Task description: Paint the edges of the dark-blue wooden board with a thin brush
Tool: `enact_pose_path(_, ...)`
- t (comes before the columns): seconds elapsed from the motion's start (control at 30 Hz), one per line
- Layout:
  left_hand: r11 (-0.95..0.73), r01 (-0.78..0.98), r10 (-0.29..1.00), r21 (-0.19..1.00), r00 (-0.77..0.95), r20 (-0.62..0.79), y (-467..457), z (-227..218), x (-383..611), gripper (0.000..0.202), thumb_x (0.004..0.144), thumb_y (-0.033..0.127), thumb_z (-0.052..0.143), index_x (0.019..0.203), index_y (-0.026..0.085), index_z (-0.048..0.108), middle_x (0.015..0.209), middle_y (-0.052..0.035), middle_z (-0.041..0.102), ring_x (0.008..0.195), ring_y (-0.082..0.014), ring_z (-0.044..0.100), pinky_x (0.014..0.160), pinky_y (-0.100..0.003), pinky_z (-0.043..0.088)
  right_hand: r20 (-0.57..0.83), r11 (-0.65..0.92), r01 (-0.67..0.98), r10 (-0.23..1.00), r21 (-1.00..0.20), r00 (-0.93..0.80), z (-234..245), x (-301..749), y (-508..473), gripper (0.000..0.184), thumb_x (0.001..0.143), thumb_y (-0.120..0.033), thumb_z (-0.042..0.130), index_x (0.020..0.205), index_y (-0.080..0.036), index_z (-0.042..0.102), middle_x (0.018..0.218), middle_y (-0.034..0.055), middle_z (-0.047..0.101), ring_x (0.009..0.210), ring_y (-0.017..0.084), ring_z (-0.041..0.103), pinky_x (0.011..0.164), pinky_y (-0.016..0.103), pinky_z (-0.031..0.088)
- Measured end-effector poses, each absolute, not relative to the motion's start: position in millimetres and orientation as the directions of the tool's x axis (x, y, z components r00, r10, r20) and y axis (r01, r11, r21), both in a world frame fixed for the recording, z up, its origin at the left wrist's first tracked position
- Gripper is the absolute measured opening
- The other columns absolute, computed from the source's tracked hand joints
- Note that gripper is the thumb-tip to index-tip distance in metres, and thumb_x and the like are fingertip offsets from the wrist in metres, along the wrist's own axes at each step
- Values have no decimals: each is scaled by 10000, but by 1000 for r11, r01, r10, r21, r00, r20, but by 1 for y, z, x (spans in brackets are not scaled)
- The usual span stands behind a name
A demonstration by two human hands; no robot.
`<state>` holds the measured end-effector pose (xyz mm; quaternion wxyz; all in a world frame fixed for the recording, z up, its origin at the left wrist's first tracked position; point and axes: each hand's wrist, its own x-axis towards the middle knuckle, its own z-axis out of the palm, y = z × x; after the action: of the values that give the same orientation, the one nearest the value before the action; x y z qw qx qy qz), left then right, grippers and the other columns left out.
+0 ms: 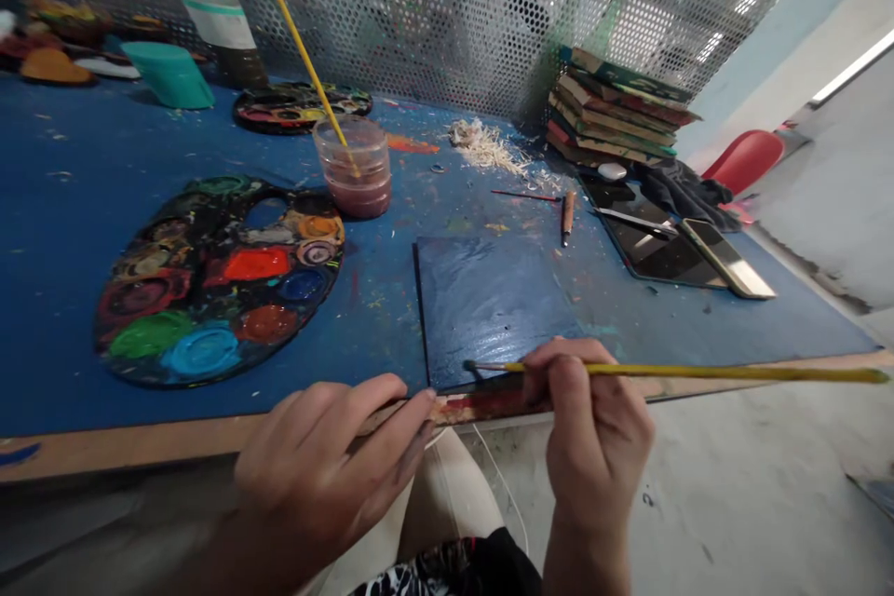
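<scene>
Pinching a brush (698, 373) in the right hand (593, 419), closing thumb and fingers around the yellow handle close to the bristle end. Pointing the dark tip leftward, at the surface of the blue board (495, 298), close to its near left corner. Resting the left hand (335, 452) at the near edge of the blue table (56, 251), stretching the fingers loosely together toward that same corner; being unable to tell from here whether gripping the board or only touching it. Working with the board lying flat at the table's near edge, catching light on its streaked, shiny face.

Sitting with a palette (216, 298) to the left, bearing red, green, blue, orange and brown paint. Facing a clear cup (356, 196) of murky reddish liquid beyond the palette's right end, with a yellow second brush (307, 56) leaning in it. Facing also, farther back, pale shavings (489, 147) and a stack of books (615, 112) beside the metal mesh (433, 9). Having a wooden-handled tool (568, 219) just beyond the board, and a phone (726, 261) overlapping a tablet (635, 242) farther right.
</scene>
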<state>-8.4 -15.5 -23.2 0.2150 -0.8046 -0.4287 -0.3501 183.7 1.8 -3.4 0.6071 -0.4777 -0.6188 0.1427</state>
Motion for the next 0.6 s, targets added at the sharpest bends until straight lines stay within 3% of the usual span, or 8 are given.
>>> enact_pose_path(0.17, -555, 831, 534, -42, 395, 748, -15, -20, -8, 130, 838, 206, 678, 965, 234, 688, 847, -3, 698, 668, -169, 519, 606, -331, 382, 611, 374, 497, 615, -783, 499, -5, 222, 10, 288, 930, -276, 527, 675, -178, 617, 630, -30, 565, 532, 63, 506, 505, 203, 404)
enact_pose_path(0.27, -548, 835, 539, -40, 389, 747, -15, -19, -7, 153, 823, 201, 700, 971, 235, 680, 856, -5, 697, 676, -171, 525, 608, -333, 392, 647, 286, 601, 522, -746, 555, -7, 243, 12, 293, 926, -323, 532, 695, -168, 626, 602, -28, 536, 529, 73, 493, 533, 220, 403)
enact_pose_path(0.43, -554, 831, 525, -53, 398, 753, -13, -23, -8, 228, 792, 187, 731, 1008, 236, 676, 882, -16, 694, 680, -173, 534, 608, -335, 400, 766, 328, 714, 452, -619, 457, -8, 239, 15, 292, 936, -330, 519, 699, -179, 599, 639, -9, 559, 567, 93, 508, 575, 253, 415)
enact_pose_path(0.6, -577, 816, 510, -32, 391, 766, -14, -26, -9, 215, 798, 205, 727, 1007, 224, 681, 888, -18, 703, 677, -169, 545, 601, -330, 386, 793, 423, 746, 566, -515, 226, -3, 211, 11, 188, 930, -175, 508, 755, -195, 573, 712, -13, 599, 637, 86, 554, 611, 237, 427)
